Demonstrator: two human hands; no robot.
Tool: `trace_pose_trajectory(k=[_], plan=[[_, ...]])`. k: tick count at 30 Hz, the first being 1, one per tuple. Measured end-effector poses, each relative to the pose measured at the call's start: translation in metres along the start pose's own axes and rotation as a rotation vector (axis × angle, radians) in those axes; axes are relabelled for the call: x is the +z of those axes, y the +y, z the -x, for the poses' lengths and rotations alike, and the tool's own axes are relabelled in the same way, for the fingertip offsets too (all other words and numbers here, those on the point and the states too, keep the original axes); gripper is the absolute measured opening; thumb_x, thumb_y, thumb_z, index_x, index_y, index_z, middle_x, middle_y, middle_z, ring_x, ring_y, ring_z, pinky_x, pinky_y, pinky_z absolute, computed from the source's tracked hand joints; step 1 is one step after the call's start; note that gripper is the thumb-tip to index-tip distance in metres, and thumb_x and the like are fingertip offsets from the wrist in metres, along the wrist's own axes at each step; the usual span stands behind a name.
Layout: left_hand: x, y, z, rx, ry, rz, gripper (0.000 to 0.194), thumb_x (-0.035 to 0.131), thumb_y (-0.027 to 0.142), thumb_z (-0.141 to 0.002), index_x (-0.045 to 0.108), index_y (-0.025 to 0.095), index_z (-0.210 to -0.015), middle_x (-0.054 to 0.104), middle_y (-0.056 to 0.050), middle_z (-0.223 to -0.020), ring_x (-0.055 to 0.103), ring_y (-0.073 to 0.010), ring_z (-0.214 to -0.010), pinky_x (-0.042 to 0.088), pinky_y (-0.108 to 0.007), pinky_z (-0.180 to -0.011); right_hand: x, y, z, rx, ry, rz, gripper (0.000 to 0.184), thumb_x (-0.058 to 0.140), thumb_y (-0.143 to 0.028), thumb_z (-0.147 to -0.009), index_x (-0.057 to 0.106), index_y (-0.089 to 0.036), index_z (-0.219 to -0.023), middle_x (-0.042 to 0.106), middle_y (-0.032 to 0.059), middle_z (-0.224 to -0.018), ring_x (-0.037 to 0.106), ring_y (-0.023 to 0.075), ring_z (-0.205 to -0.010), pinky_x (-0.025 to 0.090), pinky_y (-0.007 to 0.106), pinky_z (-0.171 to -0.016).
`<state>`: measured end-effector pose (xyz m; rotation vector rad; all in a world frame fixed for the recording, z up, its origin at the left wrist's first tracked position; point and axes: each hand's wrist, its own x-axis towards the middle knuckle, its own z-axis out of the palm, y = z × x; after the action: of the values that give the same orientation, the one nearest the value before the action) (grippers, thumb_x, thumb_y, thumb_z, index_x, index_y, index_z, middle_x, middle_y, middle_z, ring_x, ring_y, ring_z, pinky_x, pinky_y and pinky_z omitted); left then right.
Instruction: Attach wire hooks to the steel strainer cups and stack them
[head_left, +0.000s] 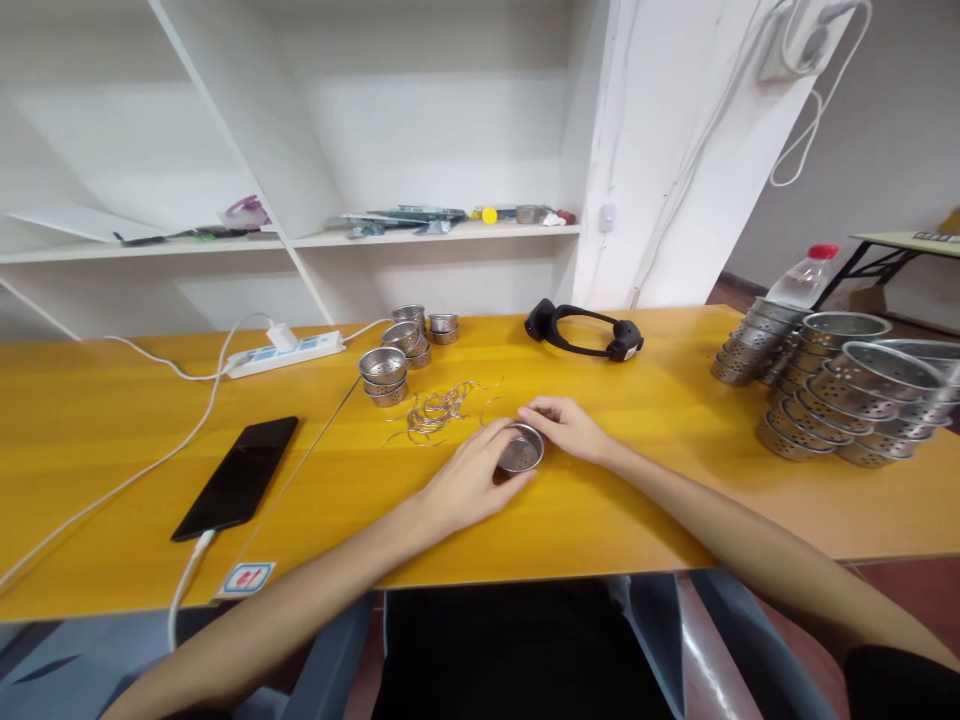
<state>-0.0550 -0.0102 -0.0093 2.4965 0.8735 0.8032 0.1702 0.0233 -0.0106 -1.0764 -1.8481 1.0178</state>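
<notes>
A small round metal strainer cup (523, 452) with holes in its base rests on the yellow table in front of me. My left hand (466, 482) is wrapped around its left side, thumb along the near edge and fingers over the far edge. My right hand (568, 427) is at the cup's far right rim, its fingers bent and pressed together; whatever they pinch is hidden. Just beyond my left hand lies a loose pile of thin curved metal wires (437, 412). Behind it stand short stacks of similar metal cups (384, 370).
Tall stacks of perforated metal cups (817, 400) and a red-capped bottle (806, 278) stand at the right. A black head strap (581, 345) lies at the back. On the left are a black phone (238, 478), its white cable and a power strip (289, 354). White shelves (450, 236) rise behind.
</notes>
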Motion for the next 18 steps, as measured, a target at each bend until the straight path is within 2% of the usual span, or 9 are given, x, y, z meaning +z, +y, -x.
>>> trace_pose_trajectory(k=[2,7,18], plan=[[0.0008,-0.0012,-0.0005,-0.006,0.008,0.016,0.037,0.068,0.04,-0.099,0.062,0.022,-0.131,0.063,-0.013,-0.148,0.065,-0.0311,-0.133,0.052,-0.054,-0.118,-0.0001,0.001,-0.0004,-0.01,0.0,0.006,0.053,0.061,-0.068,-0.097,0.062,-0.018,-0.08,0.056,-0.002,-0.073,0.053,0.0146,-0.069,0.043,0.028,-0.067],[0.0023,-0.0014,-0.0001,-0.025,-0.013,0.004,0.022,0.068,0.038,-0.099,0.07,0.022,-0.114,0.063,-0.012,-0.147,0.067,-0.0302,-0.129,0.054,-0.05,-0.115,0.0007,0.0032,-0.0013,-0.024,-0.004,0.028,0.054,0.06,-0.069,-0.097,0.061,-0.018,-0.078,0.055,-0.0017,-0.072,0.051,0.0147,-0.069,0.04,0.028,-0.065],[0.0024,-0.0014,-0.0012,-0.025,-0.031,0.023,0.015,0.07,0.035,-0.098,0.076,0.022,-0.103,0.066,-0.01,-0.13,0.068,-0.0271,-0.117,0.055,-0.047,-0.108,0.0,0.002,0.0004,-0.062,-0.002,0.1,0.053,0.056,-0.066,-0.1,0.06,-0.019,-0.075,0.055,-0.001,-0.072,0.049,0.0151,-0.069,0.039,0.029,-0.066]])
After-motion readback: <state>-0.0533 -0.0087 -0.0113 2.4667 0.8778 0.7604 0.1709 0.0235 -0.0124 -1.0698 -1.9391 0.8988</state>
